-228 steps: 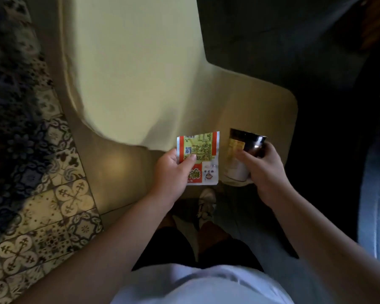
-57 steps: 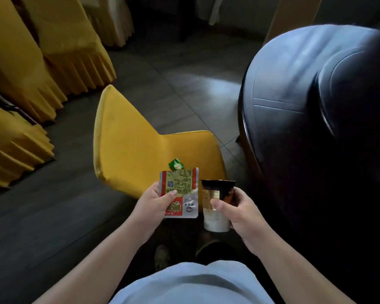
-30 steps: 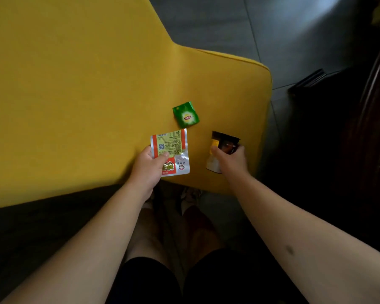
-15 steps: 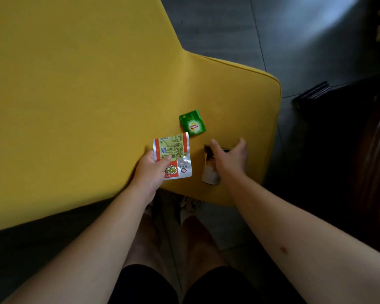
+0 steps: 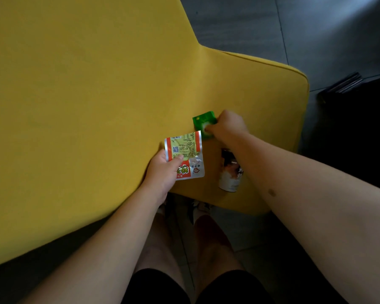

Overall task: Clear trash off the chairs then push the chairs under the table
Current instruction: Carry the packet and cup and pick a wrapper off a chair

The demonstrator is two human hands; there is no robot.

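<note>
Yellow chair seat (image 5: 239, 88) fills the view beyond both hands, its rounded far corner and right edge lying past the right hand, with grey floor (image 5: 316, 36) open beyond that edge. The seat's near edge runs just under the wrists. Right hand (image 5: 227, 126) reaches forward over the seat, fingers curled down and pinching a small green packet (image 5: 201, 121) lying on the cushion. Under that forearm a dark cup (image 5: 229, 172) lies on its side near the front edge. Left hand (image 5: 162, 172), nearer the body, grips a red and yellow snack wrapper (image 5: 184, 154), thumb pressed across its face.
</note>
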